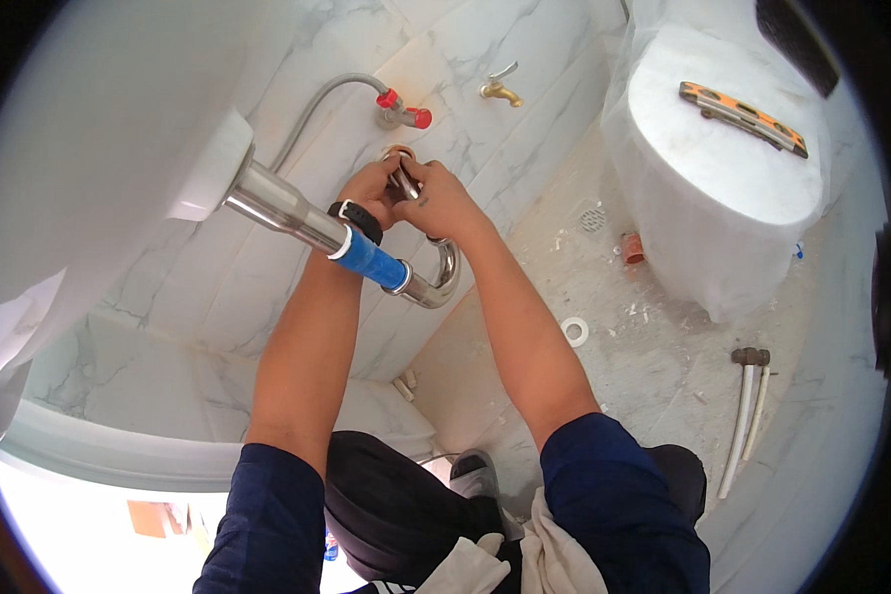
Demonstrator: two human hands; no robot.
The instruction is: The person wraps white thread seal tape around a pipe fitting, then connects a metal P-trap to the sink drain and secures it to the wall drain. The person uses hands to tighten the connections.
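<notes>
Both of my hands are closed around the chrome drain pipe (406, 184), close to the round orange-brown wall opening (399, 151). My left hand (369, 184), with a dark watch at the wrist, grips it from the left. From the right, my right hand (438, 201) pinches the same pipe; its fingertips are partly hidden. The pipe's curved trap (444, 282) hangs below my hands. A blue-wrapped section (369, 259) joins it to the straight chrome tube (285, 208) under the white basin (208, 168).
Above my hands are a red-capped valve (406, 116) with a grey hose (317, 99) and a brass tap (501, 91). A plastic-wrapped toilet (713, 188) stands right, an orange-and-black tool (742, 117) on its lid. A hammer (747, 396) and white ring (574, 332) lie lower.
</notes>
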